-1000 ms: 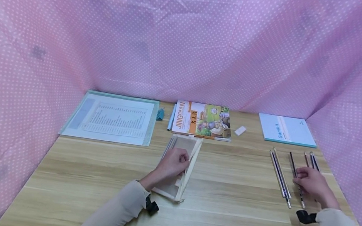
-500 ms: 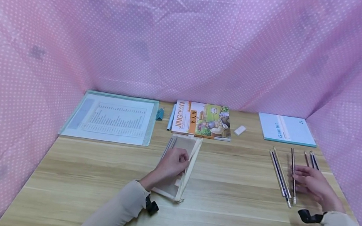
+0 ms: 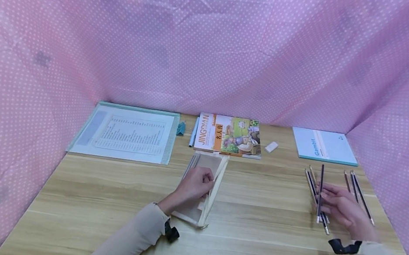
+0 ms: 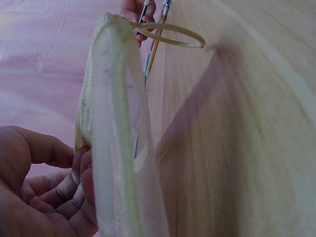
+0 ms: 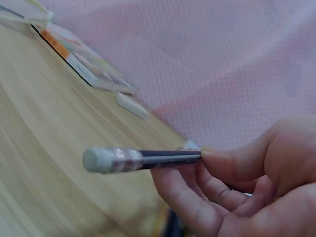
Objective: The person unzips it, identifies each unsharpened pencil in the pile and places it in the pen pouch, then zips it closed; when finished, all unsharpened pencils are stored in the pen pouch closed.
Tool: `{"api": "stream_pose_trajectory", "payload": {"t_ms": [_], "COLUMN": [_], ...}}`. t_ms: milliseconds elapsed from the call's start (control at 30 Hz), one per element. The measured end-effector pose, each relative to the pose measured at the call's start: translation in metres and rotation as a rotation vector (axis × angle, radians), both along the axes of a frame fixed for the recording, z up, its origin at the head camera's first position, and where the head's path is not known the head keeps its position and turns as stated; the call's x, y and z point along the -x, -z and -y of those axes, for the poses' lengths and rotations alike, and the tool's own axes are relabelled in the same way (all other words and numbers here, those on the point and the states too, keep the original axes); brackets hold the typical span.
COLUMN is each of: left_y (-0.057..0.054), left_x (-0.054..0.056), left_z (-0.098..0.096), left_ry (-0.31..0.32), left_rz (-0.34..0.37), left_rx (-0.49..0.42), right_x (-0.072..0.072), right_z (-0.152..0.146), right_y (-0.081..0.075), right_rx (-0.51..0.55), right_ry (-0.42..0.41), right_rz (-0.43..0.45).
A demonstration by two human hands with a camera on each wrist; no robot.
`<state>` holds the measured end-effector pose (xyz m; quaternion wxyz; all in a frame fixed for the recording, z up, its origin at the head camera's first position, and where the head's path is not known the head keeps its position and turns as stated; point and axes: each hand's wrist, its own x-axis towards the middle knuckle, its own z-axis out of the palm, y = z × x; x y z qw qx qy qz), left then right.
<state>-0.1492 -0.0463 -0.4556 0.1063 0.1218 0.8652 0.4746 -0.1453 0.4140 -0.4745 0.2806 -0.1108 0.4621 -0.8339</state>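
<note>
My left hand pinches the edge of a see-through mesh pencil case with cream trim; in the left wrist view its zipper edge sits between thumb and fingers. Some thin grey sticks show inside the case. At the right, my right hand holds a dark pencil between thumb and fingers. Its white eraser end points toward the wrist camera. Beneath and left of that pencil lie a few others on the table. More pencils lie to the right of the hand.
Along the back of the table lie a document folder, a teal clip-like item, an illustrated book, a white eraser and a light blue booklet. A pink dotted curtain surrounds the table.
My right hand has lifted the dark pencil and carried it left, over the left pencil group, turning it more upright in the view. The left hand and pencil case have stayed put.
</note>
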Motion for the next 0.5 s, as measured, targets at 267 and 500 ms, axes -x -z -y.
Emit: {"api": "stream_pose_trajectory", "payload": {"t_ms": [267,500], "left_y": [0.0,0.001], "left_x": [0.0,0.0], "left_z": [0.0,0.0], "left_ry": [0.0,-0.007], "left_rz": [0.001,0.016], "left_rx": [0.009,0.009], "right_x": [-0.003,-0.005], "right_z": [0.033,0.063], "right_y": [0.001,0.001], "right_rx": [0.012,-0.026], "right_ry": [-0.01,-0.033], "right_rz": [-0.011,0.011]}}
